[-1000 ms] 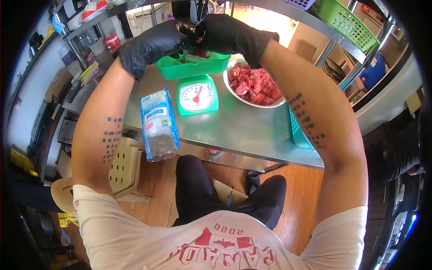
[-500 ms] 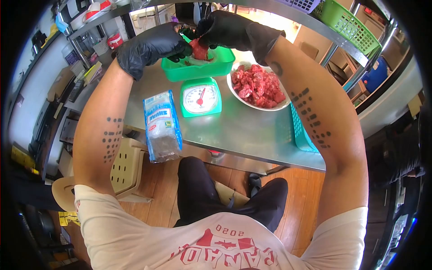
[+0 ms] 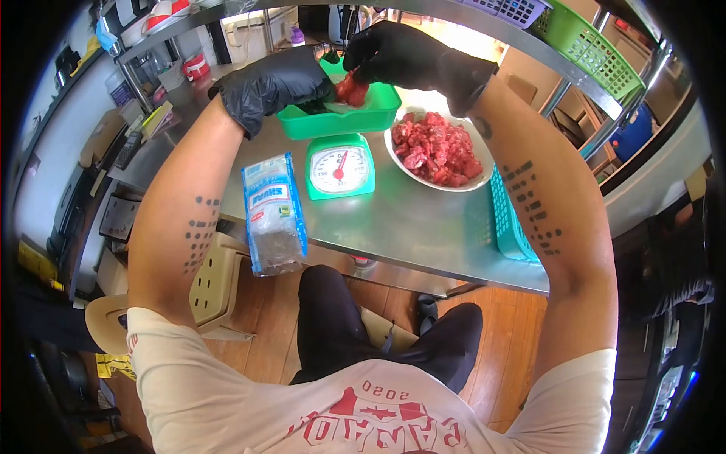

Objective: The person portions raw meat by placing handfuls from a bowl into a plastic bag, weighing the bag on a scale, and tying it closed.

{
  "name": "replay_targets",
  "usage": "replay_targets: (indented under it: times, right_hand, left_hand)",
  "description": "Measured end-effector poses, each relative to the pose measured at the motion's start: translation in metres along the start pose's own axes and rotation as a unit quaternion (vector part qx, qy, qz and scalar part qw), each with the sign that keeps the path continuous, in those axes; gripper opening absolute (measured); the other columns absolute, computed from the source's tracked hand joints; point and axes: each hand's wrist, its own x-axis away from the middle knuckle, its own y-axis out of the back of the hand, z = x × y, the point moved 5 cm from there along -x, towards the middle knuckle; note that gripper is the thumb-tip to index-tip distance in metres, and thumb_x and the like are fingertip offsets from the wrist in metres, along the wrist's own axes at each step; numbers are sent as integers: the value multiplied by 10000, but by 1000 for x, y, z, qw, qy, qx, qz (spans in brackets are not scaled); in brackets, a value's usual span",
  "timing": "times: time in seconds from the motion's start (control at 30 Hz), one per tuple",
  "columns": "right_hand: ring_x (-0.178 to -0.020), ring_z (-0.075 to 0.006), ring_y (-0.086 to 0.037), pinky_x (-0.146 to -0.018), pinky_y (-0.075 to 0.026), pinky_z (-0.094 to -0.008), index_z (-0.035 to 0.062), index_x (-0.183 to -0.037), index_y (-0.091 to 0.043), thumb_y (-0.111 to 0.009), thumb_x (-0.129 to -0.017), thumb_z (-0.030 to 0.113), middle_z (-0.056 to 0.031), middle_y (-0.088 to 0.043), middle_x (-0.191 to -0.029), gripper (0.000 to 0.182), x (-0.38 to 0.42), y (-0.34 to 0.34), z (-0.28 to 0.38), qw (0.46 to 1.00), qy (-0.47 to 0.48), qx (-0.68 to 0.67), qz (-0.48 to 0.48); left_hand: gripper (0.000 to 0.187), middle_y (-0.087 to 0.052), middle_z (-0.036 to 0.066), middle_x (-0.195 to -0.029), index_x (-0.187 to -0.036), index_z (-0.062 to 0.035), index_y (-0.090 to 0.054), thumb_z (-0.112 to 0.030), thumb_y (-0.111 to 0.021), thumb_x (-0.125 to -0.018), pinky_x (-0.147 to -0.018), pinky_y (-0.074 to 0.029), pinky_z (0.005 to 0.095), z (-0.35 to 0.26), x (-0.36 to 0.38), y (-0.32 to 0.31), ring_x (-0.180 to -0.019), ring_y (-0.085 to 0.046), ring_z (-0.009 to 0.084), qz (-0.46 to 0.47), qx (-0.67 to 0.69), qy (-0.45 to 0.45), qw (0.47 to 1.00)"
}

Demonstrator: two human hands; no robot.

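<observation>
Both my hands wear black gloves and meet over the green tray [image 3: 378, 113] of a green kitchen scale [image 3: 339, 171]. My left hand [image 3: 274, 83] and my right hand [image 3: 397, 54] pinch a small clear bag of red meat [image 3: 351, 90] between their fingers, just above the tray. To the right of the scale stands a white bowl [image 3: 467, 184] heaped with chopped raw meat [image 3: 432, 148]. The scale's red needle points up and slightly right.
A pack of plastic bags [image 3: 273, 213] with a blue label lies at the steel table's [image 3: 408, 227] front left edge. A teal basket [image 3: 508, 224] rests at the right edge. Shelves with a green basket [image 3: 584, 36] run overhead. A beige plastic stool [image 3: 212, 281] stands below left.
The bag of meat has come up out of the scale tray and is held a little higher and more to the right. The view has shifted slightly.
</observation>
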Motion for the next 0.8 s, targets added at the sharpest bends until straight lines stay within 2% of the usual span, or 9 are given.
replay_targets:
  times: [0.07, 0.13, 0.3, 0.37, 0.43, 0.5, 0.57, 0.63, 0.8]
  right_hand:
    - [-801, -225, -632, -749, -496, -321, 64, -962, -675, -664, -718, 90, -102, -672, -866, 246, 1, -3, 13, 998, 4, 54, 24]
    - [-793, -198, -628, -750, -491, -301, 51, -974, -665, -674, -729, 86, -90, -670, -863, 248, -2, -10, 21, 993, 8, 108, 47]
    - [-859, -247, -639, -795, -493, -335, 84, -1049, -642, -711, -707, 89, -105, -673, -938, 349, -11, -13, 28, 993, 47, 103, 24]
    - [-876, -250, -639, -805, -491, -341, 90, -1064, -636, -713, -709, 99, -107, -672, -950, 363, -12, -14, 24, 994, 41, 96, 18]
    - [-875, -254, -637, -805, -492, -340, 107, -1078, -630, -723, -715, 133, -110, -665, -946, 376, -15, -13, 17, 993, 52, 78, -68]
    - [-864, -258, -638, -798, -495, -339, 109, -1071, -634, -727, -710, 134, -114, -664, -929, 374, -16, -16, 18, 990, 56, 117, -63]
    - [-852, -261, -640, -791, -498, -337, 110, -1064, -637, -732, -706, 135, -118, -663, -913, 371, -16, -17, 21, 984, 61, 157, -59]
    - [-829, -270, -642, -778, -504, -331, 101, -1033, -651, -732, -699, 123, -122, -665, -889, 345, -14, -19, 27, 981, 75, 175, -35]
    - [-797, -275, -647, -750, -506, -335, 84, -994, -664, -721, -705, 112, -127, -671, -863, 296, -12, -22, 24, 989, 102, 90, -55]
  left_hand:
    - [393, -634, 78, -865, -1145, -13, -548, -44, -630, -762, -609, -542, 275, 0, -2, 2, -685, -628, 139, -8, -54, 1, 998]
    - [371, -630, 80, -861, -1124, -3, -562, -42, -618, -760, -612, -543, 280, -1, -1, 7, -703, -627, 145, -28, -12, 23, 999]
    - [361, -625, 92, -909, -1120, 0, -566, -55, -609, -766, -620, -541, 286, -8, 4, 7, -727, -625, 155, -50, 15, -26, 998]
    - [366, -624, 80, -928, -1150, -11, -552, -64, -585, -790, -637, -532, 284, -3, 7, 6, -748, -614, 144, -70, 66, 38, 995]
    - [378, -624, 74, -935, -1174, -24, -541, -71, -576, -800, -645, -528, 285, -9, 12, 6, -761, -610, 139, -66, 58, 41, 995]
    - [390, -625, 67, -941, -1197, -38, -530, -78, -567, -811, -653, -524, 285, -7, 12, 5, -775, -606, 135, -63, 50, 46, 996]
    - [411, -625, 61, -949, -1227, -59, -513, -93, -568, -821, -654, -525, 290, -9, 9, 5, -793, -603, 132, -89, 34, -33, 995]
    - [403, -626, 62, -956, -1224, -63, -517, -104, -573, -827, -655, -525, 293, -7, 9, 6, -798, -604, 133, -83, 34, -7, 996]
    - [377, -626, 66, -962, -1214, -72, -525, -140, -578, -847, -659, -528, 296, 5, 5, 10, -799, -607, 135, -63, 25, 5, 998]
